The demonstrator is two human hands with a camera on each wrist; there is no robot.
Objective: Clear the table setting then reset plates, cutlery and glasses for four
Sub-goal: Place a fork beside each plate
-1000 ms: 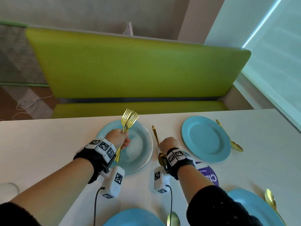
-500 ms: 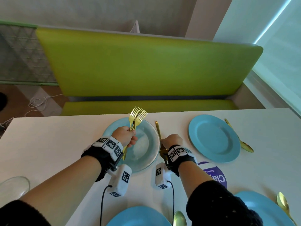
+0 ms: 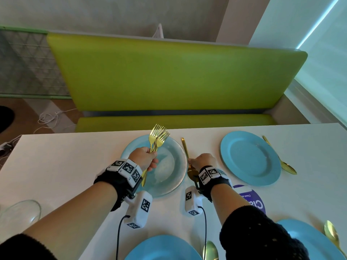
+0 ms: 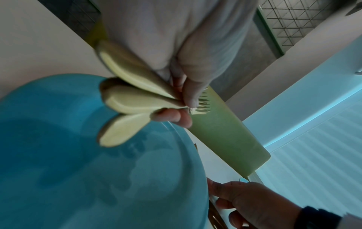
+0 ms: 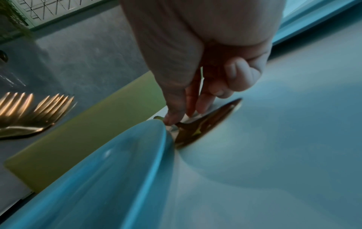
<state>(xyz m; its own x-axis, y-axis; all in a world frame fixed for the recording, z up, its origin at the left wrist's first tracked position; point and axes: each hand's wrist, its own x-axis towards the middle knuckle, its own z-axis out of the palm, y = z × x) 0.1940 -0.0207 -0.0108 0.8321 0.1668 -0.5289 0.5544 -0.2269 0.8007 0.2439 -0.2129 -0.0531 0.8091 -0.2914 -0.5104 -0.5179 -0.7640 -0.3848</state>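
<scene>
My left hand [image 3: 143, 158] grips a bunch of gold forks [image 3: 159, 136] upright over the far-left blue plate [image 3: 169, 166], which has a clear glass plate on it. In the left wrist view the fork handles [image 4: 133, 100] fan out from the curled fingers [image 4: 176, 117] above the plate [image 4: 78, 170]. A gold spoon [image 3: 185, 149] lies on the table just right of that plate. My right hand [image 3: 201, 162] is down on it. In the right wrist view its fingertips [image 5: 188, 108] pinch the spoon [image 5: 205, 124] at the neck, beside the plate rim [image 5: 156, 139].
A second blue plate [image 3: 249, 158] with a gold spoon [image 3: 281, 160] sits far right. Two more blue plates [image 3: 163, 248] [image 3: 309, 241] with spoons [image 3: 210, 250] [image 3: 331, 235] lie at the near edge. A clear glass dish [image 3: 20, 212] is at the left, a purple round sticker [image 3: 251, 199] near my right forearm, and a green bench [image 3: 169, 76] stands beyond the table.
The head view has drifted a little. Both hands stay where they were, the left with the forks over the plate, the right on the spoon.
</scene>
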